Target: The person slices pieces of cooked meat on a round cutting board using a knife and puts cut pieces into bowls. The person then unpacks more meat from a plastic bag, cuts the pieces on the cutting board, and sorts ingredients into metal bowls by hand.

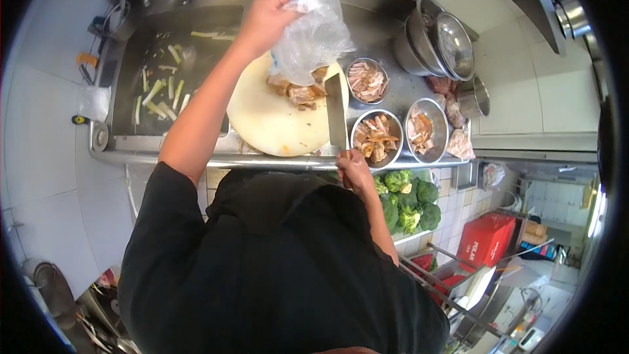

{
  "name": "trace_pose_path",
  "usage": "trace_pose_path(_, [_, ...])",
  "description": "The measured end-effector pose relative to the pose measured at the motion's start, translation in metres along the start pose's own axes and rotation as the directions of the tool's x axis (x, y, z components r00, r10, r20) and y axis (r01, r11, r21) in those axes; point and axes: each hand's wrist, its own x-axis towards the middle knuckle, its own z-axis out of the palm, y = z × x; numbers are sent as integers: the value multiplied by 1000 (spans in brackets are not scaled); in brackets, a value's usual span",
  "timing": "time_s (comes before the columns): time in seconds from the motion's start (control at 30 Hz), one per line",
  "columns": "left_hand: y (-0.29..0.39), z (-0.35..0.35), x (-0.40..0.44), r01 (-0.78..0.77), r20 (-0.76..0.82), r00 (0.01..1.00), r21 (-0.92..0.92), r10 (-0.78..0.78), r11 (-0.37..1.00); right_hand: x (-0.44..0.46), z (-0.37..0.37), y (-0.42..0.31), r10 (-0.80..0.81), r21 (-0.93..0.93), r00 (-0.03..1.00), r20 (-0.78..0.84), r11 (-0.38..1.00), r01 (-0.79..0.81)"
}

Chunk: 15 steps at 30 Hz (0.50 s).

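Note:
My left hand is closed on a clear plastic bag, raised over the far side of the round cutting board. Under the bag lies a pile of brown meat pieces, partly hidden by it. My right hand grips the handle of a cleaver at the near right of the board. Its broad blade points away from me, along the board's right edge beside the meat. Just right of the blade stands a metal bowl of cut meat.
Two more metal bowls hold sliced meat and meat pieces. Stacked metal bowls stand at the back right. Cut scallions lie in the sink at left. Broccoli sits below the counter's front edge.

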Motion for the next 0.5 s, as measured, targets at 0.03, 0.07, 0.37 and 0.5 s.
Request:
trace_pose_path(0.03, [-1, -7, -7, -31, -52, 998, -94, 26, 995, -7, 1, -7, 33, -2, 999, 2, 999, -33])
trace_pose_path(0.07, [-1, -16, -16, -41, -98, 995, -221, 20, 974, -9, -1, -12, 65, -10, 998, 7, 998, -65])
trace_pose_path(0.37, [24, -146, -215, -277, -865, 465, -343, -188, 898, 7, -7, 1, 11, -235, 1000, 17, 972, -7])
trace_pose_path(0.5, [-12, -201, -346, -38, -982, 145, -125, -119, 991, 12, -17, -6, 53, -321, 998, -17, 946, -56])
